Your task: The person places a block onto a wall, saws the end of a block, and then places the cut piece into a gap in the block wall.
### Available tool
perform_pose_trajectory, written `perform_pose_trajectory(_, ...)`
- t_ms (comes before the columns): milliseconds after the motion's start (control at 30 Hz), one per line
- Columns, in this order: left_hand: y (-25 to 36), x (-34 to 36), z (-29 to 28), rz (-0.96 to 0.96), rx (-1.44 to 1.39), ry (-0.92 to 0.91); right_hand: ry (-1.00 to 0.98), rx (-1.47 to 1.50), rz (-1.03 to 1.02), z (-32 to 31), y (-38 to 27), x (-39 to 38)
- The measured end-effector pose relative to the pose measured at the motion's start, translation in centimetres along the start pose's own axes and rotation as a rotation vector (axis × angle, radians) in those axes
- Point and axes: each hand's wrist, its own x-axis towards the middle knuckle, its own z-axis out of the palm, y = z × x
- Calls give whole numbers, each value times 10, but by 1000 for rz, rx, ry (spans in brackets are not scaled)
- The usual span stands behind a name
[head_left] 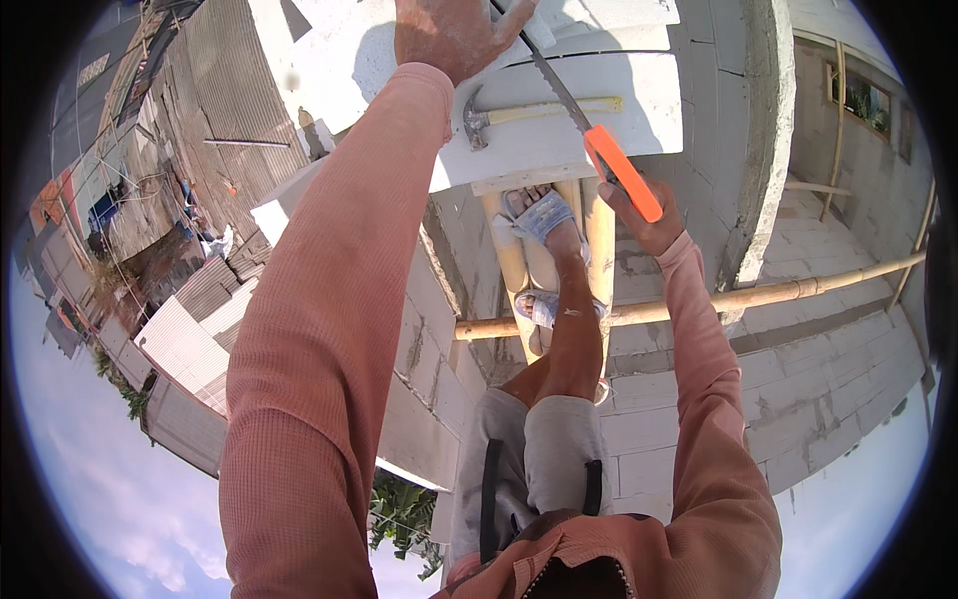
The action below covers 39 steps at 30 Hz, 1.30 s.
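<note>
My right hand [651,215] is wrapped round the orange handle of a hand saw [559,88]. Its dark blade slants up and left across a pale block [584,18] at the top edge. My left hand [454,38] presses on the white block's surface beside the far end of the blade, thumb stretched out toward it; the fingertips run out of the picture. Between the hands and my feet, a claw hammer [544,110] with a yellowish handle lies on a white slab [649,95], its head to the left.
My sandalled feet stand on bamboo poles [601,230] high up. A crosswise bamboo pole [758,297] runs to the right. Pale block walls [639,429] and a concrete column edge [768,150] rise on the right. Corrugated roofs [185,344] lie far below on the left.
</note>
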Motion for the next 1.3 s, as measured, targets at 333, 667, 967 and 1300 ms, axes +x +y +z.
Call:
perform_pose_trajectory(333,-12,-3,22,-114,52,-324,17,-126,-30,14,-10,-22)
perform_pose_trajectory(667,4,-1,16,-188,-298,-622,75,-124,67,23,-57,14)
perform_pose_trajectory(967,-45,-23,41,467,910,-136,120,-507,-42,-3,-7,-168)
perform_pose_trajectory(1300,-11,-2,2,-144,-150,-266,108,-677,286,-26,-68,-393)
